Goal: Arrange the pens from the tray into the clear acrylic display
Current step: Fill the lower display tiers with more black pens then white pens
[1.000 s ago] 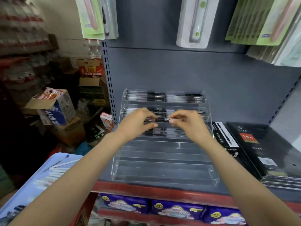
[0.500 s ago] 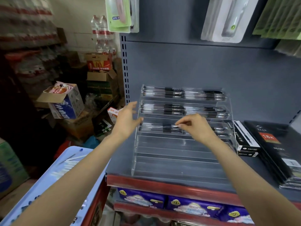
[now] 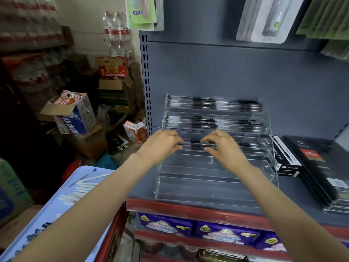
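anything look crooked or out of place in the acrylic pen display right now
Nothing stands out. Pens lie level in the top tiers of the acrylic display; both hands, left hand and right hand, are on the third row.

The two upper tiers of the clear acrylic display (image 3: 272,140) are filled with pens (image 3: 213,105), and the third tier is blocked by the left hand (image 3: 160,144) and right hand (image 3: 224,148) on it. The lower tiers are left open and can be reached from the front. Passage to the right is hemmed by a black box (image 3: 285,157) just beside the display.
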The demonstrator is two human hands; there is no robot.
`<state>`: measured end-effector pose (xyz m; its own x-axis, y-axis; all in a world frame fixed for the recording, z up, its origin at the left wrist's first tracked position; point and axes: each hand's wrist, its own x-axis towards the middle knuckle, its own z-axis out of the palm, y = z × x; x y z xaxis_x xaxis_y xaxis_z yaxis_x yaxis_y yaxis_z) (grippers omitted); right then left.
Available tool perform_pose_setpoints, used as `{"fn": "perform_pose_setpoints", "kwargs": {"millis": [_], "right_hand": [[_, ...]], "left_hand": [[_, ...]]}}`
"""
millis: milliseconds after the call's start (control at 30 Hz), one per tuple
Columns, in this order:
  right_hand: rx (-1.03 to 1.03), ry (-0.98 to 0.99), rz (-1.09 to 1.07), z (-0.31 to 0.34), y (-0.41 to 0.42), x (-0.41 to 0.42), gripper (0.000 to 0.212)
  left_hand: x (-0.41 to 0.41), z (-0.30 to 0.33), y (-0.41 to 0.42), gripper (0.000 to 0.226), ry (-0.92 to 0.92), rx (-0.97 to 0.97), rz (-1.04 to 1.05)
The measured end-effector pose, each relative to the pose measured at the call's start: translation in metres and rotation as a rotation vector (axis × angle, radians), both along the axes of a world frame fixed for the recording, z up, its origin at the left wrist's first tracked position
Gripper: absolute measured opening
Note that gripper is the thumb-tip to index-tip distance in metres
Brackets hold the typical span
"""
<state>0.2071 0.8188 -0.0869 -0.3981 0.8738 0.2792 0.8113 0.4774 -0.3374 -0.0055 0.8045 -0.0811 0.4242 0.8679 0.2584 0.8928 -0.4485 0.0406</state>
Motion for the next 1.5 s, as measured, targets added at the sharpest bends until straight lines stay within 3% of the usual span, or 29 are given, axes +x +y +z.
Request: {"fn": "perform_pose_setpoints", "kwargs": {"millis": [500,667,867,1033,1233,1500], "right_hand": [[-0.046,-0.021,-0.025,0.002,-0.006,-0.010,0.030],[0.033,0.219,0.028,0.006,-0.021,-0.036,0.020],[-0.019,0.320,0.193,0.009,-0.059,-0.127,0.019],[-0.152,0.269,0.296,-0.028,-0.098,-0.230,0.021],[-0.491,-0.024,0.320,-0.111,-0.141,-0.319,0.031],[-0.586,-0.251,0.125,-0.193,-0.177,-0.358,0.038]], "left_hand": [[0.008,-0.001,-0.004,0.026,-0.046,-0.002,0.068],[-0.005,0.002,-0.025,0.026,-0.300,0.145,0.035],[-0.090,-0.019,-0.074,0.016,-0.442,0.199,0.227],[-0.187,-0.057,-0.131,0.011,-0.506,0.062,0.421],[-0.292,-0.140,-0.193,0.021,-0.457,-0.286,0.592],[-0.324,-0.213,-0.223,0.043,-0.192,-0.534,0.399]]}}
